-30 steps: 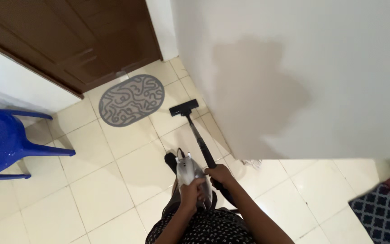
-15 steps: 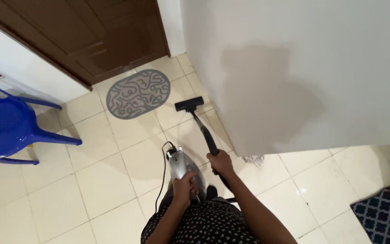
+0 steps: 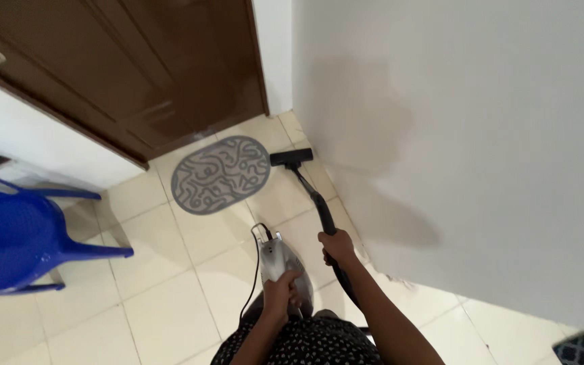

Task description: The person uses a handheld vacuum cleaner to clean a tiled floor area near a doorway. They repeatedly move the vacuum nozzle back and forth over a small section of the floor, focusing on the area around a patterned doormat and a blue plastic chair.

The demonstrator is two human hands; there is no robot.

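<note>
The vacuum [image 3: 284, 265] is a small silver canister with a dark top panel, carried low in front of the person, a black cord [image 3: 250, 284] looping off its near side. From it a black wand [image 3: 319, 206] runs up toward 12 o'clock to a flat black floor head [image 3: 291, 157], which sits on the cream tiles [image 3: 163, 304] right where the white wall [image 3: 468, 135] meets the floor.

The left hand [image 3: 280, 295] grips the canister's rear, fingers curled tight around it. The right hand [image 3: 337, 247], at about 2 o'clock from the canister, is wrapped around the wand, fingers closed on the tube.

A grey oval mat [image 3: 220, 174] with a squiggly pattern lies just beside the floor head, at its 9 o'clock, nearly touching. Beyond the mat, at 11 o'clock, stands a dark brown door [image 3: 150, 67]. A blue plastic chair [image 3: 15, 240] sits well apart at 9 o'clock. The person's dotted black garment [image 3: 305, 345] fills the bottom edge.
</note>
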